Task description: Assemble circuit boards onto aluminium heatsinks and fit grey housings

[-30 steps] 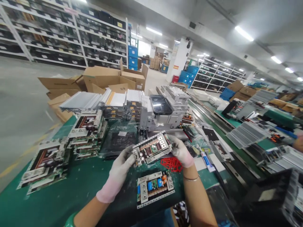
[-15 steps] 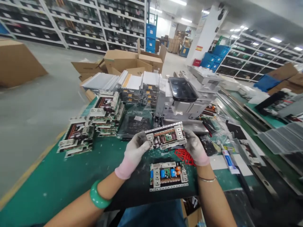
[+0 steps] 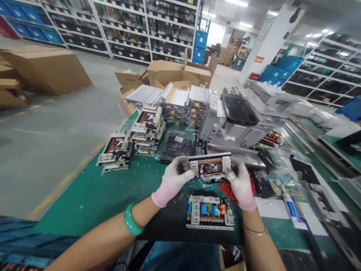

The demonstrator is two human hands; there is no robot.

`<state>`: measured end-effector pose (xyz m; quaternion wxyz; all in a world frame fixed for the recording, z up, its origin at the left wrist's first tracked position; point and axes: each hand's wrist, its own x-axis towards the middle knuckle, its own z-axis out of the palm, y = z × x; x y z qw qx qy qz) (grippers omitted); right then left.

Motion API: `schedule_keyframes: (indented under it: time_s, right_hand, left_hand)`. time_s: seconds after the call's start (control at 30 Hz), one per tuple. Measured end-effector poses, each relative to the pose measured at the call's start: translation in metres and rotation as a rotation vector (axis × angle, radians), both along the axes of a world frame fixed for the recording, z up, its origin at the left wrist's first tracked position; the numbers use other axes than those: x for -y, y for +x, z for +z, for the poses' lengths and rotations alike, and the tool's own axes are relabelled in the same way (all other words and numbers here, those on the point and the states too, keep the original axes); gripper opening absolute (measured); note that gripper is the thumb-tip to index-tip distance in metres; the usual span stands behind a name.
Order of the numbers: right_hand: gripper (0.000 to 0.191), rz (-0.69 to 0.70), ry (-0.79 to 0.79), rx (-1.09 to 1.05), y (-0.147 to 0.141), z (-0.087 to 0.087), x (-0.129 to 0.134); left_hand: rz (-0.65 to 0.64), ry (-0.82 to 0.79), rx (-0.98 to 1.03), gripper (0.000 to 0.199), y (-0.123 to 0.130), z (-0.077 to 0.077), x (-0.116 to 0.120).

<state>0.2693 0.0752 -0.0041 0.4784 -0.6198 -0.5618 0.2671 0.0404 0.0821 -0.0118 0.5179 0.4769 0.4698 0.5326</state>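
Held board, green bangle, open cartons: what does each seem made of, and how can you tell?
Held board: mixed parts; pale, matte end blocks possibly metal or plastic.
Green bangle: perhaps polished stone or plastic; glossy highlights.
Open cartons: apparently cardboard; matte brown, folded flaps.

No wording can be read. Taking the dark-screened device [image 3: 239,107] as landmark, a blurred white label [image 3: 178,139] lies left of it on a bagged black package [image 3: 172,149]; nearer and right, a blue-and-white tube [image 3: 293,211] bears illegible print; beyond, a red-and-yellow sign [image 3: 258,59] on a white pillar [image 3: 261,41] is too small.
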Motion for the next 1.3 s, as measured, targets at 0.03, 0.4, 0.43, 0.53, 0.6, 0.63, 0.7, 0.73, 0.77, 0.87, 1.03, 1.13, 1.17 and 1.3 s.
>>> schedule_keyframes:
  time_s: [0.03, 0.4, 0.43, 0.53, 0.6, 0.63, 0.7, 0.73, 0.77, 0.87, 1.03, 1.13, 1.17, 1.3]
  right_hand:
    - [0.041, -0.012, -0.019, -0.001, -0.001, 0.000, 0.000]
    - [0.063, -0.092, -0.023, 0.189, 0.000, -0.005, 0.003]
    - [0.061, -0.102, 0.020, 0.215, -0.001, -0.006, 0.004]
    - [0.055, -0.111, 0.156, 0.239, -0.002, -0.010, 0.007]
    - [0.055, -0.144, 0.183, 0.227, 0.000, -0.012, 0.009]
    - [0.056, -0.172, 0.179, 0.222, 0.001, -0.012, 0.009]
    - [0.060, -0.236, 0.158, 0.217, 0.004, -0.013, 0.011]
    - [0.062, -0.265, 0.156, 0.214, 0.005, -0.012, 0.012]
    - [0.063, -0.285, 0.170, 0.209, 0.006, -0.012, 0.013]
    - [0.065, -0.311, 0.267, 0.183, 0.005, -0.011, 0.017]
    - [0.064, -0.311, 0.291, 0.150, 0.001, -0.013, 0.022]
    - [0.062, -0.283, 0.265, 0.145, -0.002, -0.011, 0.023]
    - [0.062, -0.270, 0.262, 0.148, -0.002, -0.010, 0.023]
    - [0.062, -0.244, 0.240, 0.163, -0.004, -0.008, 0.023]
  left_hand:
    - [-0.002, 0.003, -0.003, 0.069, 0.000, 0.000, 0.000]
    - [0.001, 0.153, -0.257, 0.055, -0.001, -0.002, 0.012]
    - [-0.017, 0.183, -0.270, 0.055, 0.000, -0.002, 0.015]
    - [-0.105, 0.276, -0.287, 0.058, 0.000, 0.003, 0.022]
    - [-0.157, 0.343, -0.348, 0.053, -0.004, 0.012, 0.030]
    - [-0.164, 0.384, -0.402, 0.048, -0.009, 0.018, 0.034]
    - [-0.141, 0.471, -0.535, 0.037, -0.026, 0.031, 0.042]
    - [-0.092, 0.488, -0.599, 0.034, -0.039, 0.037, 0.045]
    - [-0.005, 0.466, -0.642, 0.033, -0.054, 0.042, 0.047]
    - [0.406, 0.260, -0.649, 0.041, -0.112, 0.053, 0.047]
    - [0.788, 0.036, -0.578, 0.063, -0.206, 0.055, 0.029]
    - [0.694, -0.147, -0.523, 0.064, -0.231, 0.045, 0.022]
    - [0.655, -0.193, -0.510, 0.065, -0.234, 0.040, 0.020]
    - [0.583, -0.274, -0.490, 0.072, -0.232, 0.026, 0.012]
